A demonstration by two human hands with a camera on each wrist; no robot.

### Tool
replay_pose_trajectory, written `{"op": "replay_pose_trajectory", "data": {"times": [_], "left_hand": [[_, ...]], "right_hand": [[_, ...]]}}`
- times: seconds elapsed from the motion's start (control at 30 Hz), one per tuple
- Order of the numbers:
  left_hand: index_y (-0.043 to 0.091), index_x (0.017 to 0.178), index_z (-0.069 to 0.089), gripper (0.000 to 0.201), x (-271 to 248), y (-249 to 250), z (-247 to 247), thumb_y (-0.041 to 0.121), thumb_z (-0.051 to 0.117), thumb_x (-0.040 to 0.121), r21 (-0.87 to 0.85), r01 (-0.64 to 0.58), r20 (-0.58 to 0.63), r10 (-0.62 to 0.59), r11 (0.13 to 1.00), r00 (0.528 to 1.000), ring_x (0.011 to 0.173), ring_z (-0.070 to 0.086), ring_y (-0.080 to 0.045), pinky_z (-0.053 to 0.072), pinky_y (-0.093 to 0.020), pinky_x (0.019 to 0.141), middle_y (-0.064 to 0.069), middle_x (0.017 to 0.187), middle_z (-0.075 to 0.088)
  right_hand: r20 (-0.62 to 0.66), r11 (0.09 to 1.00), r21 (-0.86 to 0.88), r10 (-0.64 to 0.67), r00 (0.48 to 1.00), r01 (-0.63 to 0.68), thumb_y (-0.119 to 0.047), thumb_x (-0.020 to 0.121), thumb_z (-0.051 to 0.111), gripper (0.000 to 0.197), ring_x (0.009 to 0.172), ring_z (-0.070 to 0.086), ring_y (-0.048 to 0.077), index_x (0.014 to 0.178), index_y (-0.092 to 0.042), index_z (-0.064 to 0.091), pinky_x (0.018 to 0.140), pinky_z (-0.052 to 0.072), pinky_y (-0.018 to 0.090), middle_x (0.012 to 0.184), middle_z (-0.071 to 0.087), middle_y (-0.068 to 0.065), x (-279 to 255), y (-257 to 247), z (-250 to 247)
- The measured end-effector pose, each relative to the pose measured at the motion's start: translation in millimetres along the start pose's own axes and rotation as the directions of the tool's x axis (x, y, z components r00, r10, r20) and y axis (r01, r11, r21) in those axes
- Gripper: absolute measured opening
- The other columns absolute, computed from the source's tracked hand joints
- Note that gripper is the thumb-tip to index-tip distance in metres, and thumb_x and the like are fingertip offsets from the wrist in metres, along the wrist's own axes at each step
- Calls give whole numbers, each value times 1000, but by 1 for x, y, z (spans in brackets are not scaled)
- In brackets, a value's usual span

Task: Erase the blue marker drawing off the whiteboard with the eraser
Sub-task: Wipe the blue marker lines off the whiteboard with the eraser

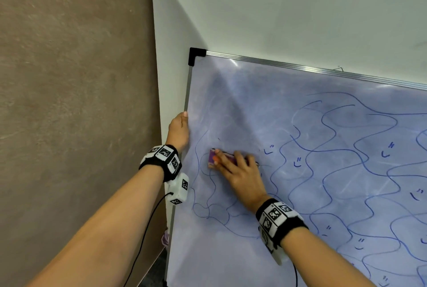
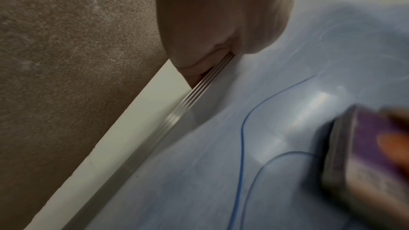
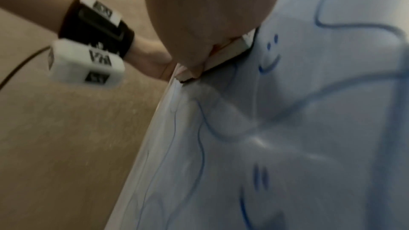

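A whiteboard (image 1: 288,111) leans against the white wall, covered in blue wavy lines (image 1: 342,155) and small smiley marks; its upper left area is smeared pale. My right hand (image 1: 240,171) presses a purple eraser (image 1: 213,159) flat against the board near its left side, fingers curled over the eraser's top. The eraser (image 2: 363,155) shows blurred in the left wrist view, and its edge (image 3: 230,55) shows under my palm in the right wrist view. My left hand (image 1: 179,129) grips the board's metal left frame (image 2: 192,97), thumb on the front.
A brown textured wall (image 1: 74,101) fills the left side, meeting the white wall (image 1: 277,9) at a corner. The board has a black corner cap (image 1: 195,54) at top left. A black cable (image 1: 143,236) hangs from my left wrist camera.
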State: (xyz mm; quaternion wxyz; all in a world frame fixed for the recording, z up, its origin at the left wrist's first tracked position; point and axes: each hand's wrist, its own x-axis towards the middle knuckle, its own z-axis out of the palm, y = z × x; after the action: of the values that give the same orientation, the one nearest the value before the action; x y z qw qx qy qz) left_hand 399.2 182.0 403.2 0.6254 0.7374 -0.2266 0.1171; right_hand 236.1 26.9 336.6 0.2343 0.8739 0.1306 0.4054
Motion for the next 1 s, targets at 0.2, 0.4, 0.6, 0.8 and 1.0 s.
{"op": "replay_pose_trajectory", "data": {"times": [0.2, 0.4, 0.6, 0.8, 1.0], "left_hand": [[-4, 94, 56, 43, -1, -9, 0, 25, 26, 106, -22, 20, 9, -20, 1000, 1000, 86, 54, -21, 47, -39, 86, -17, 93, 62], [8, 88, 54, 37, -4, -7, -2, 21, 25, 106, -21, 0, 25, 1, 1000, 1000, 78, 53, -13, 43, -15, 73, -5, 88, 59], [5, 82, 54, 40, -1, -13, -1, 21, 27, 106, -22, -12, 17, 13, 1000, 1000, 74, 52, -12, 44, -16, 72, -2, 80, 58], [-2, 89, 57, 42, -3, -15, -3, 22, 27, 106, -8, 8, 36, -8, 1000, 999, 81, 52, -20, 43, -32, 78, -12, 88, 60], [-5, 91, 57, 43, -4, -21, -4, 22, 26, 106, -4, 12, 43, -11, 1000, 999, 82, 54, -21, 46, -35, 80, -19, 91, 62]], "right_hand": [[-70, 979, 23, 203, 977, -201, 0, 81, 45, 54, 100, 43, 33, 127, -25, 58, 78, 33, 45, 141, 50, 3, 38, 12, -17], [13, 1000, 10, -10, 1000, 9, -2, 72, 71, 57, 105, 42, 37, 125, -21, 61, 80, 41, 48, 140, 51, 6, 13, -3, -3], [-58, 980, 44, 196, 979, -194, -4, 80, 52, 53, 102, 42, 34, 128, -25, 58, 79, 31, 44, 142, 49, 3, 56, 16, -18], [14, 998, -41, 45, 999, -44, -9, 80, 50, 46, 104, 43, 35, 122, -25, 63, 77, 33, 44, 141, 51, 3, 48, -7, -4], [93, 1000, -10, -6, 996, 7, -12, 69, 73, 55, 106, 44, 35, 122, -24, 63, 80, 33, 46, 140, 51, 4, 55, -10, -4]]}}
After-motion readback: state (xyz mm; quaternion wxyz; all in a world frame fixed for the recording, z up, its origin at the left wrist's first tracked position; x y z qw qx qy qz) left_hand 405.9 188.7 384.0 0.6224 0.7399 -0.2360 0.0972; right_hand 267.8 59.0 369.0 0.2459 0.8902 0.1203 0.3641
